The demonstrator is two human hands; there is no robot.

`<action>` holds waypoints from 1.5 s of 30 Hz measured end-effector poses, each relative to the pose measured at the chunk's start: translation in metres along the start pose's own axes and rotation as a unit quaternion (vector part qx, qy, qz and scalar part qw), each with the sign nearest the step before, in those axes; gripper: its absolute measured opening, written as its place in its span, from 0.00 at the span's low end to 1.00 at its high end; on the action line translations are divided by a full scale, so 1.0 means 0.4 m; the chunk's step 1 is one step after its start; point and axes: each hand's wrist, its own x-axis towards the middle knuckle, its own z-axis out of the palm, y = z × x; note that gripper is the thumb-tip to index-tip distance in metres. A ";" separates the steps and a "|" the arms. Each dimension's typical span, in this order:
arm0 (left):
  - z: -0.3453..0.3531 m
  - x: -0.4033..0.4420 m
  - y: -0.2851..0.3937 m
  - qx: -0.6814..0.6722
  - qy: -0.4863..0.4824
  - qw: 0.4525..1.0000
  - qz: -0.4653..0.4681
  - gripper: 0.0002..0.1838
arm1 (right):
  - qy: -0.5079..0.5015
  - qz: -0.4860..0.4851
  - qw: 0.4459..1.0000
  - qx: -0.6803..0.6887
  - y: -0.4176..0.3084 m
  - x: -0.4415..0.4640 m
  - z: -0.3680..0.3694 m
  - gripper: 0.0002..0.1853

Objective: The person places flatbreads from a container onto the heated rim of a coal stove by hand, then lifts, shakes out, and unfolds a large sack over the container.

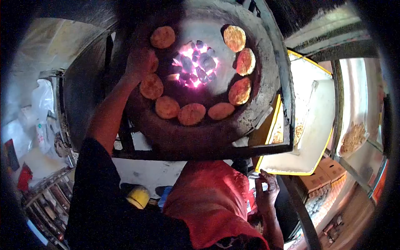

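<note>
Left hand [141,62], arm outstretched, reaches 1 flatbread [155,64], grip unclear; right hand [268,191] curls loosely, unclenched.

Charcoal [195,64] glows pink before me, nearest flatbreads [191,114] dimly reddish; the yellow-edged tray [314,129] glares; edges warp into black.

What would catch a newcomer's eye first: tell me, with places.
Most likely the glowing coals inside the round oven, upper middle of the view. Flat, bread-like rounds sit about them in a broken ring, the left hand at one on the left side. Right of the oven is a bright, yellow-edged case.
</note>
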 end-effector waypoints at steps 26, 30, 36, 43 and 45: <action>-0.192 -0.988 0.864 -0.300 -0.410 0.849 -0.146 0.13 | -0.100 0.164 0.955 -0.228 0.713 0.287 0.199 0.47; -0.173 -1.033 0.886 -0.264 -0.441 0.830 -0.214 0.18 | -0.082 0.032 0.917 -0.389 0.748 0.331 0.320 0.41; -0.151 -1.099 0.875 -0.279 -0.438 0.795 -0.314 0.19 | 0.036 -0.140 0.924 -0.354 0.835 0.345 0.331 0.30; -0.113 -1.170 0.852 -0.358 -0.390 0.777 -0.339 0.18 | 0.044 0.167 0.963 -0.206 0.909 0.388 0.200 0.28; -0.098 -1.174 0.851 -0.361 -0.362 0.799 -0.316 0.17 | 0.041 0.380 0.918 -0.107 0.891 0.426 0.144 0.31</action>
